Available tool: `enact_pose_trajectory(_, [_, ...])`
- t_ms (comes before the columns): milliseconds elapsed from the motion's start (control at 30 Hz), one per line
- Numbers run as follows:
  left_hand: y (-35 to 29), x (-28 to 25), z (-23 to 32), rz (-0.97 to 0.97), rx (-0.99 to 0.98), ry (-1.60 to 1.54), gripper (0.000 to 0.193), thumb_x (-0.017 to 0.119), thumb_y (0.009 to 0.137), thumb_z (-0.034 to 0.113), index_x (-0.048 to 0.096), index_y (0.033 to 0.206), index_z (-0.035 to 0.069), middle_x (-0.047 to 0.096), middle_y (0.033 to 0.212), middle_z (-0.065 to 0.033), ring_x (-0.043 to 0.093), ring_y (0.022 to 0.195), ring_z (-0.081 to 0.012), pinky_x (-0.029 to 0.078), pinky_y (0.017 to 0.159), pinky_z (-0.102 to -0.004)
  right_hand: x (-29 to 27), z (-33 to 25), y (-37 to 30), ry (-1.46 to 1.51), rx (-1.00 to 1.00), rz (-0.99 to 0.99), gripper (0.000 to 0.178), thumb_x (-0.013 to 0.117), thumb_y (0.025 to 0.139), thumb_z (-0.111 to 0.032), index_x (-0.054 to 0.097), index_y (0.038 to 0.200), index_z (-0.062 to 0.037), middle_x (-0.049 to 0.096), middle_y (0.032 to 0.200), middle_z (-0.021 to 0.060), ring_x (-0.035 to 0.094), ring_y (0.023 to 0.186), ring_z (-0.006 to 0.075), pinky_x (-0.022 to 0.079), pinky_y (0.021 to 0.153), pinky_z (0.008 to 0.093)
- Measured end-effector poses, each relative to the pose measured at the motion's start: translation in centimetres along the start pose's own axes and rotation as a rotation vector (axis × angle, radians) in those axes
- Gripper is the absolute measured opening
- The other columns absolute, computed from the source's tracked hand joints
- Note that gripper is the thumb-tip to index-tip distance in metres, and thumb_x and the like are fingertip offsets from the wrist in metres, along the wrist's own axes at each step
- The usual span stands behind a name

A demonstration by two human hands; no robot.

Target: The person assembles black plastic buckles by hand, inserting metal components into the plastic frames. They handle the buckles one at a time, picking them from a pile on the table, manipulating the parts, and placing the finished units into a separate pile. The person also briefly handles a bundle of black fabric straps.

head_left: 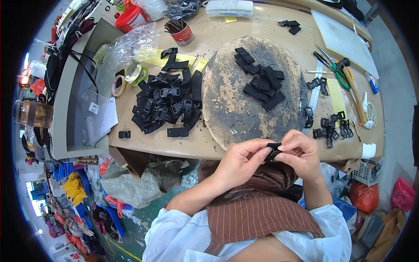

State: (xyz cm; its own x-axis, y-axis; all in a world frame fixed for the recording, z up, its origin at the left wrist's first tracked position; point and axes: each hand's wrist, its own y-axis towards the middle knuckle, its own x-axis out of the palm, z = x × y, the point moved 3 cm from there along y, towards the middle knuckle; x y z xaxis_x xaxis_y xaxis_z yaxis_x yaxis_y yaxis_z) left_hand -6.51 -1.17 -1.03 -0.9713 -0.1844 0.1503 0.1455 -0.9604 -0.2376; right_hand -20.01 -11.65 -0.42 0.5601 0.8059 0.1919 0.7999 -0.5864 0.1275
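Note:
Between both hands, just off the near edge of the round board, is a small black strap piece, folded or bent. My left hand pinches its left side with thumb and forefinger. On its right side, the thumb and fingertips of my right hand close over it. Whether a buckle is fitted on the piece is hidden by the fingers. Beyond the hands, several loose black strap pieces lie on the worn round board. Left of the board, black straps with buckles form a heap.
Several black buckles sit right of the board. Nearby lie a hammer, green-handled pliers, a metal ruler and a white cord. At the back stand a red can of rods and a red bucket. Tape rolls rest left.

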Motion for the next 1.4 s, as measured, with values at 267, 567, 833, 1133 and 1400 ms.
enact_pose_trajectory(267, [-0.1,-0.2,1.6,0.024,0.112,0.318,0.025,0.056,0.089,0.008,0.059,0.110,-0.004,0.065,0.093,-0.0096,0.061,0.079,-0.0101,0.050,0.069,-0.0223,0.3,0.5,0.4,0.177,0.172,0.124,0.017,0.066,0.075,0.008,0.061,0.088,-0.0007,0.053,0.089,0.0062,0.052,0.079,0.0095,0.044,0.072,0.0207])
enact_pose_trajectory(567, [0.5,-1.1,1.3,-0.028,0.169,0.483,0.036,0.069,0.076,0.004,0.060,0.111,0.000,0.066,0.098,-0.0145,0.066,0.081,-0.0189,0.053,0.069,-0.0271,-0.7,1.0,0.9,0.076,0.132,-0.029,0.017,0.065,0.078,0.003,0.057,0.093,-0.0007,0.052,0.088,0.0028,0.051,0.080,0.0087,0.042,0.075,0.0223])
enact_pose_trajectory(833, [0.5,-2.2,0.7,0.180,0.150,-0.218,0.021,0.070,0.076,0.002,0.065,0.095,-0.002,0.057,0.104,-0.0073,0.060,0.083,-0.0099,0.049,0.070,-0.0219,-0.8,1.7,0.0,0.271,0.204,0.115,0.018,0.067,0.079,-0.002,0.057,0.094,0.0003,0.056,0.084,0.0028,0.054,0.074,0.0069,0.045,0.069,0.0202])
enact_pose_trajectory(1133, [0.9,-1.9,-0.1,0.191,0.091,-0.311,0.014,0.068,0.080,0.004,0.065,0.092,-0.002,0.059,0.098,-0.0058,0.057,0.084,-0.0075,0.047,0.075,-0.0214,0.0,1.1,0.3,0.217,0.138,0.161,0.016,0.063,0.085,-0.011,0.058,0.095,0.0006,0.058,0.085,0.0023,0.055,0.073,0.0072,0.046,0.068,0.0202])
enact_pose_trajectory(1400, [0.6,-2.1,0.7,0.121,0.313,0.019,0.012,0.068,0.079,0.006,0.064,0.088,-0.001,0.062,0.100,-0.0081,0.058,0.090,-0.0111,0.045,0.081,-0.0250,0.1,0.6,1.0,0.203,0.288,0.143,0.013,0.061,0.087,-0.012,0.057,0.093,-0.0005,0.057,0.088,0.0005,0.053,0.082,0.0062,0.043,0.075,0.0201])
